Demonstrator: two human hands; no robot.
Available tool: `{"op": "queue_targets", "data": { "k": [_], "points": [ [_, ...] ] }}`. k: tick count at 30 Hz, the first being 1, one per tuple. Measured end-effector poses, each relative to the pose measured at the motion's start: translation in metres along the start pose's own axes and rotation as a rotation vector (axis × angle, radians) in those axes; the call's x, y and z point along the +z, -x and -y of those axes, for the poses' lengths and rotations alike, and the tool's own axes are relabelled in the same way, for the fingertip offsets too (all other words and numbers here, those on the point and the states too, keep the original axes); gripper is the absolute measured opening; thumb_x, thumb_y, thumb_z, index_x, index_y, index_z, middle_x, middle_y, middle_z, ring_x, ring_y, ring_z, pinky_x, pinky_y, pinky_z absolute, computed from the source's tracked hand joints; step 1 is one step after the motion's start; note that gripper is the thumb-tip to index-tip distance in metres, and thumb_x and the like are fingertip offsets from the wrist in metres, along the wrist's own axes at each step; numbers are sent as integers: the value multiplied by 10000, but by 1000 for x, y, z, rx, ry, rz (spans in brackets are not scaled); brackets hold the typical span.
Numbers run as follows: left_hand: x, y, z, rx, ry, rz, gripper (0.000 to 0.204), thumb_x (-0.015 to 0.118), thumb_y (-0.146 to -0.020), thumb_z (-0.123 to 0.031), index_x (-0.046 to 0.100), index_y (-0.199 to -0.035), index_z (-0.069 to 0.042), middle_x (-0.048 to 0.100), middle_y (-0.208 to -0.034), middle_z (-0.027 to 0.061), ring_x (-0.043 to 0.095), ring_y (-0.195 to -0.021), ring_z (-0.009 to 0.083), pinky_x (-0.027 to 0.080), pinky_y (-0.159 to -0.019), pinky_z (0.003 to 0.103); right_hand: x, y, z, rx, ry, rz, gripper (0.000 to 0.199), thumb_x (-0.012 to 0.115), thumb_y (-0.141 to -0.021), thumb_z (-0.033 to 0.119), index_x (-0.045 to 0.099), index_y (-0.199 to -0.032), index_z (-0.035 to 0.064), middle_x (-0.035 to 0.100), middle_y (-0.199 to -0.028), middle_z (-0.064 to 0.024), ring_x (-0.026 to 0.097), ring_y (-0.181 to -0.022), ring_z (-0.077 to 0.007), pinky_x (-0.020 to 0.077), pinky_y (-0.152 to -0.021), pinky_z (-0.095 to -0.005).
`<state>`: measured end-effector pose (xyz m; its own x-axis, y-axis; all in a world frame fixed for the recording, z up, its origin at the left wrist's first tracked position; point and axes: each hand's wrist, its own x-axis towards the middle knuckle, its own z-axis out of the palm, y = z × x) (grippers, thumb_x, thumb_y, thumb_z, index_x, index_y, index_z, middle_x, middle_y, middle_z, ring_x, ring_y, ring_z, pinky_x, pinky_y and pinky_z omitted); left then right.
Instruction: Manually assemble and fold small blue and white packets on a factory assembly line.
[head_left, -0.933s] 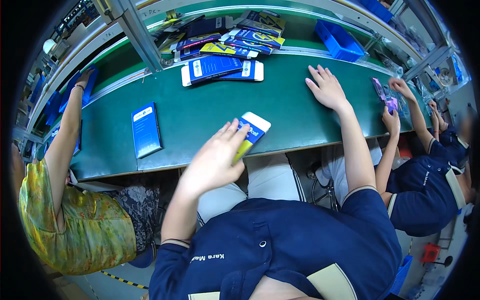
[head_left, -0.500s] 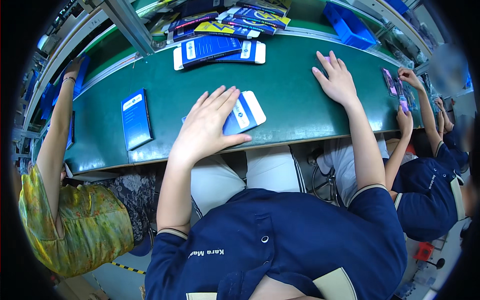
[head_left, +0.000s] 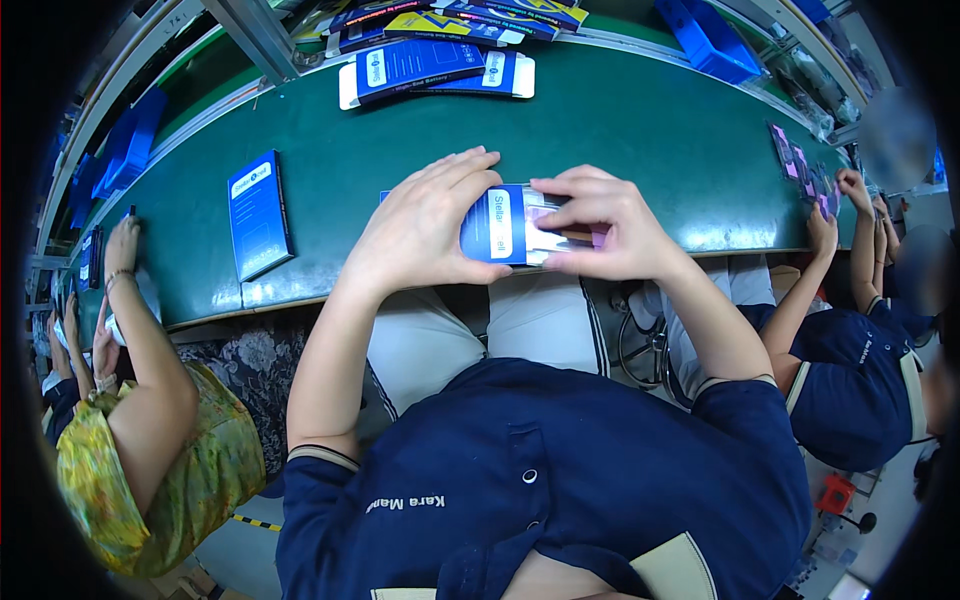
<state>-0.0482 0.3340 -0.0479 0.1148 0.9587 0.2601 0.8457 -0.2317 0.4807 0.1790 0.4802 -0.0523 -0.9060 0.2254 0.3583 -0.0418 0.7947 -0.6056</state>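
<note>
A flat blue carton (head_left: 488,232) with a white label lies on the green table near its front edge. My left hand (head_left: 420,230) is wrapped over its left part, thumb along the near edge and fingers along the far edge. At the carton's right end, my right hand (head_left: 620,228) pinches a small flat dark piece with pink on it (head_left: 597,238), by the opened white flaps. How far the piece reaches into the carton is hidden by my fingers.
Another blue carton (head_left: 258,215) lies to the left. More blue cartons (head_left: 435,75) are piled at the back, with yellow ones behind. A blue bin (head_left: 708,45) stands back right. Several pink-and-dark packets (head_left: 795,160) lie by a co-worker's hands at right. Another co-worker's arm (head_left: 140,300) reaches in at left.
My right hand has come from the table's back right to the carton, bringing the pink-marked piece. My left hand still holds the carton. The left co-worker's arm has drawn back toward the near side.
</note>
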Motion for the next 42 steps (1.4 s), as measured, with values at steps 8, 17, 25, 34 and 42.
{"op": "queue_targets", "data": {
  "k": [8,17,25,34,42],
  "points": [
    [7,-17,-1,122,99,57,839,867,-590,-400,586,-1273,-3,536,-1410,210,423,-1396,367,288,-1190,513,62,-38,12,96,175,-430,416,637,-900,312,602,-1208,35,614,-1199,-166,519,-1194,-357,290,-1100,-554],
    [-7,-17,-29,-354,210,-51,809,886,-570,-288,528,-1243,-17,593,-1203,214,584,-1156,377,436,-1041,413,51,-46,13,95,-1010,-823,417,522,-967,29,461,-1379,6,575,-1333,-112,486,-1305,-195,360,-1126,-352],
    [38,-13,-34,-107,513,-1019,425,657,-972,-177,477,-1313,0,534,-1281,159,579,-1134,256,468,-987,344,46,-55,68,90,-977,-615,275,533,-1033,157,652,-1147,-63,709,-1058,-78,622,-978,-98,517,-881,-283],
    [8,-7,-39,-186,1035,-957,371,518,-1051,-237,466,-1317,15,537,-1258,210,523,-1198,309,426,-1047,440,42,-55,87,180,-1290,-704,137,616,-864,25,719,-942,-20,697,-858,-63,620,-793,-101,506,-742,-262],
    [10,-1,-16,-165,1064,-979,355,553,-1031,-208,530,-1280,43,601,-1195,200,618,-1102,290,482,-1013,378,43,-58,88,235,-1345,-728,65,653,-803,12,695,-848,-6,662,-805,-49,593,-760,-101,489,-694,-263]
  ]
}}
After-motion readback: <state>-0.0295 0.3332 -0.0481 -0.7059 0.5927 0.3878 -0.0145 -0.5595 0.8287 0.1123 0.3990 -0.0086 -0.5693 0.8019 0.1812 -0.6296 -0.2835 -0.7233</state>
